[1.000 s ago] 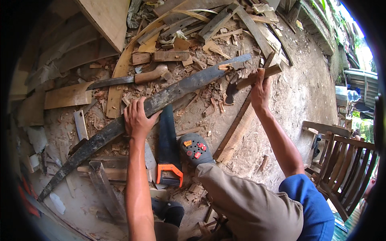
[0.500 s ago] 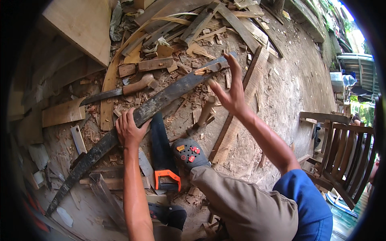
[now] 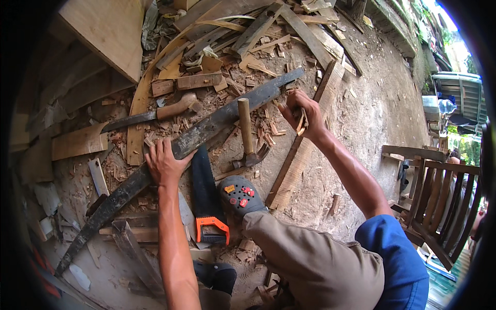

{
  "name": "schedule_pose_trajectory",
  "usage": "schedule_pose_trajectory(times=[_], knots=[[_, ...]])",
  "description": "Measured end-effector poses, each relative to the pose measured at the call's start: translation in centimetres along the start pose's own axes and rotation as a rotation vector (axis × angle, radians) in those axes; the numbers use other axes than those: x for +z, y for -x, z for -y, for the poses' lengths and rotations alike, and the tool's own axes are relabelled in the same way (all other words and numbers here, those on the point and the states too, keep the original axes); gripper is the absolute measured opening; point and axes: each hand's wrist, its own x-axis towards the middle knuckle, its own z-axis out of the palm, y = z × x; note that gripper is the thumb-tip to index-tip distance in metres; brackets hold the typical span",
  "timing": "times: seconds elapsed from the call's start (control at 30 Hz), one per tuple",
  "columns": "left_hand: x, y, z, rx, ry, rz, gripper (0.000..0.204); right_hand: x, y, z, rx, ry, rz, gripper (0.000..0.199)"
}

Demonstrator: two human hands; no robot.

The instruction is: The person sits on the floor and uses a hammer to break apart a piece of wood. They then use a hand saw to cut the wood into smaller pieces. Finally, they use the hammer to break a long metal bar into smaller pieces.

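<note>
Head view: left hand [image 3: 164, 164] flat on dark curved plank [image 3: 196, 137], right hand [image 3: 300, 111] grip closed on wood chips [image 3: 300, 122].

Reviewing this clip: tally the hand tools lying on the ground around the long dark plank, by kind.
Claw hammer: 1
Handsaw with orange handle: 1
Machete with wooden handle: 1
Total: 3

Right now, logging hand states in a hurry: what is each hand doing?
Left hand: open, pressing flat on the long dark curved wooden plank.
Right hand: closed on thin wood slivers.
</note>
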Motion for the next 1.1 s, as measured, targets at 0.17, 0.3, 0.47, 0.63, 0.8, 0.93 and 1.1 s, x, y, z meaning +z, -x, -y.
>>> schedule_pose_trajectory(times=[0.17,0.3,0.47,0.63,0.8,0.93,1.1], knots=[[-0.2,0.4,-0.2,0.014,-0.013,-0.01,0.083,0.5,2.8,0.3,-0.026,-0.018,-0.015,0.03],[0.3,0.9,0.2,0.064,-0.052,-0.101,0.084,0.9,4.6,-0.3,-0.127,0.009,-0.008,0.03],[-0.2,0.9,-0.2,0.018,-0.003,-0.051,0.085,0.1,4.5,-0.4,-0.18,0.047,0.131,0.031],[-0.6,1.1,-0.5,-0.011,-0.015,-0.027,0.085,-1.1,4.8,0.3,-0.158,0.043,0.238,0.033],[-0.7,-1.0,0.5,-0.007,0.055,0.005,0.084,1.3,7.3,1.9,0.292,0.279,-0.225,0.085],[0.0,-1.8,0.9,0.021,0.015,-0.086,0.083,4.4,9.4,5.0,-0.028,0.09,0.359,0.051],[-0.4,-2.0,0.2,-0.041,0.05,0.037,0.084,8.9,3.5,4.5,-0.431,0.589,0.719,0.036]])
